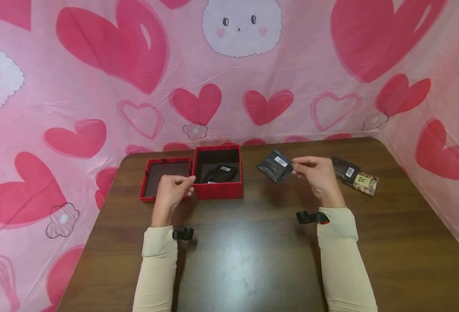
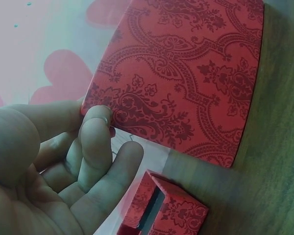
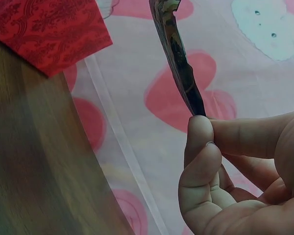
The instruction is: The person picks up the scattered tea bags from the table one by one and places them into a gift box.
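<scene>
A red patterned box (image 1: 221, 191) stands on the table with dark packets (image 1: 218, 174) inside it, one bearing a white barcode label. My left hand (image 1: 174, 190) pinches the box's near left corner between thumb and finger; the box's patterned side fills much of the left wrist view. To the right of the box, my right hand (image 1: 316, 177) holds a dark flat packet (image 1: 273, 170) by its right corner, raised above the table. This packet also has a white barcode label. In the right wrist view the same packet (image 3: 179, 63) appears edge-on above the pinching fingertips.
The box's red lid (image 1: 167, 169) lies left of the box, its dark inside facing up. Right of my right hand, packets lie on the wooden table (image 1: 252, 260): a dark one (image 1: 345, 170) and a pale printed one (image 1: 366, 183). A pink heart-patterned cloth (image 1: 229, 73) hangs behind.
</scene>
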Demonstrator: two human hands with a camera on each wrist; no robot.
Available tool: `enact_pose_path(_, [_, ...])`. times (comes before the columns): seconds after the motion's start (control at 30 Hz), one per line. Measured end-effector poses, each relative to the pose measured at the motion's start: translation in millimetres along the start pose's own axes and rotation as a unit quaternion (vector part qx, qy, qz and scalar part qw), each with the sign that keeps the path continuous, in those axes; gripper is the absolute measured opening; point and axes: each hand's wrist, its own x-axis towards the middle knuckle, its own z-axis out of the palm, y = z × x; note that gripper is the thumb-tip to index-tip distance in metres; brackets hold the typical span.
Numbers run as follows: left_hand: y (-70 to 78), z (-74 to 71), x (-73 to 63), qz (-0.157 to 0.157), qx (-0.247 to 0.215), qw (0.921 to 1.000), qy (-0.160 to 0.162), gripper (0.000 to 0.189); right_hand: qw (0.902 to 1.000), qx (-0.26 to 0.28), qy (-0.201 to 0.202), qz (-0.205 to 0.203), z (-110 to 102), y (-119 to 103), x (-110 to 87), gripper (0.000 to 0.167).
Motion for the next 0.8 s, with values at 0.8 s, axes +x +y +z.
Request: enact_pose_path(0.8, [2.5,-1.2,0.7,-0.004,0.022,0.9997,-0.003,0.03,0.9993,0.028,-0.023,-0.007,32.5,-11.1,10.0,0.028])
